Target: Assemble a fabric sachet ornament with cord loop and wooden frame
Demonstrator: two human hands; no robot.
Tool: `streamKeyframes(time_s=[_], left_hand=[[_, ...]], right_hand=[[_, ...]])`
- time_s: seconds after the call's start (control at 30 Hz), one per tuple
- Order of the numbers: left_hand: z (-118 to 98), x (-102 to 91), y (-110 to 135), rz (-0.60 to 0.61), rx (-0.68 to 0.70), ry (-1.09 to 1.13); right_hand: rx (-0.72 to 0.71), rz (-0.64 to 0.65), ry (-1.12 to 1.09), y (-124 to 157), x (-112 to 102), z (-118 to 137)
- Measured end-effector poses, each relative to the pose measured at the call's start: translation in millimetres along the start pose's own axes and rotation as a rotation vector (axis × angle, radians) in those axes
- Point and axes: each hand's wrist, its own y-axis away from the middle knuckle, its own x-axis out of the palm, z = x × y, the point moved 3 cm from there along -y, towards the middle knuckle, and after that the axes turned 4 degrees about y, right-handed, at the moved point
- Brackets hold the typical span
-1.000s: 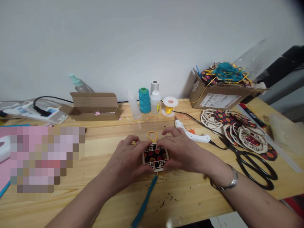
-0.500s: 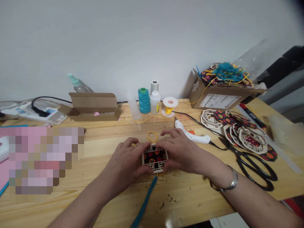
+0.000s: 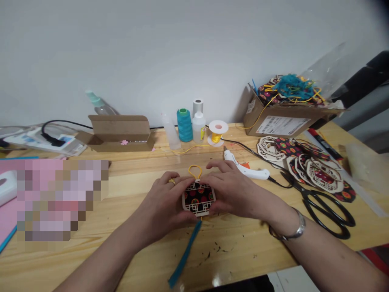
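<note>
Both hands hold a small ornament (image 3: 199,196) with a pale cut-out lattice frame over dark flowered fabric. My left hand (image 3: 167,200) grips its left edge, the thumb along the lower side and fingers near the top. On the opposite edge, my right hand (image 3: 231,188) is closed the same way. A yellow cord loop (image 3: 195,172) stands out from the top of the ornament. From its lower end a teal tassel (image 3: 185,255) trails over the table toward me. Parts of the ornament's sides are covered by my fingers.
A white glue gun (image 3: 246,169) lies right of my hands, with black scissors (image 3: 322,207) and several lattice pieces (image 3: 323,176) beyond. Teal thread (image 3: 184,125), a yellow cord spool (image 3: 217,134) and bottles stand behind. A full carton (image 3: 276,117) sits at back right, an open box (image 3: 121,142) at back left.
The view has shifted slightly, so the table items appear a little higher. Both hands keep their hold on the ornament, with hardly any movement.
</note>
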Motion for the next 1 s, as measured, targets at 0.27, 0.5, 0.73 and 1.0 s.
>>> streamKeyframes(time_s=[0.27, 0.5, 0.73, 1.0], left_hand=[[-2.6, 2.2, -1.2, 0.043, -0.067, -0.026], [-1.4, 4.7, -0.4, 0.031, -0.066, -0.033], [0.1, 6.2, 3.7, 0.013, -0.064, 0.043], [3.0, -2.1, 4.0, -0.029, -0.047, 0.135]], right_hand=[[-0.028, -0.006, 0.026, -1.9, 4.1, -1.1], [-0.01, 0.003, 0.078, -2.1, 0.7, 5.6], [0.029, 0.026, 0.018, 0.3, -5.7, 7.6], [0.298, -0.304, -0.254, 16.9, -38.5, 13.2]])
